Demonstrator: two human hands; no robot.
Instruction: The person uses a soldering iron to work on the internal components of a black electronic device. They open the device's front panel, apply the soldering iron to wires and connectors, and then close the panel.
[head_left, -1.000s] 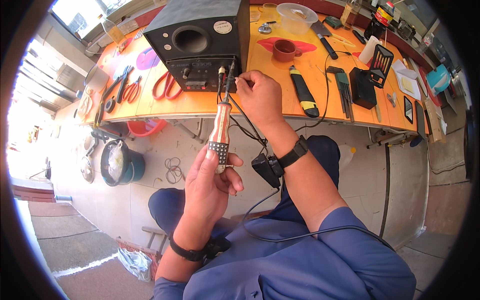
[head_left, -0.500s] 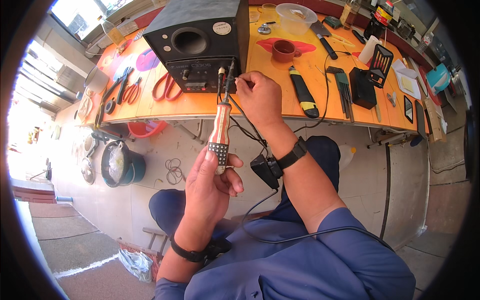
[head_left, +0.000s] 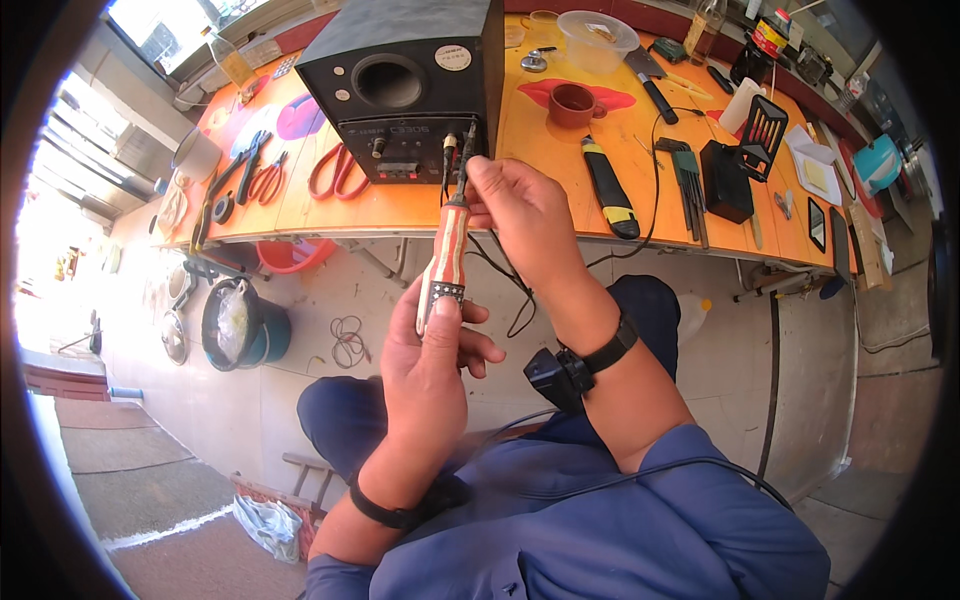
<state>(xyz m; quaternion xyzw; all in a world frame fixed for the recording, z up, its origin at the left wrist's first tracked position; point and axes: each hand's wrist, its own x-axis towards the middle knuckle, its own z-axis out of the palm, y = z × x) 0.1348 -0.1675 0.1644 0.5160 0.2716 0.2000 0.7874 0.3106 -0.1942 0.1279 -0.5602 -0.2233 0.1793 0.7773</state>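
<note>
In my left hand (head_left: 425, 375) is a screwdriver (head_left: 446, 248) with a red-and-white striped, star-patterned handle. My thumb presses on the handle's lower end, and the shaft points up toward the black speaker box (head_left: 415, 112). My right hand (head_left: 528, 212) is closed beside the top of the handle and the shaft. Whatever its fingertips pinch is hidden. Black cables (head_left: 449, 165) plug into the speaker's lower panel just left of the fingers and hang below the table edge. The screwdriver's tip is hard to make out against the dark panel.
On the orange table (head_left: 540, 120) lie red-handled scissors (head_left: 338, 172), pliers (head_left: 267, 180), a brown cup (head_left: 572, 104), a black-and-yellow tool (head_left: 607, 187) and hex keys (head_left: 690, 185). A bucket (head_left: 265, 330) and coiled wire (head_left: 348, 342) are on the floor. A cable runs from my right wrist.
My left hand has shifted slightly right and its thumb now covers more of the handle. The right hand has moved lower, closer around the screwdriver's upper end. The view has shifted slightly.
</note>
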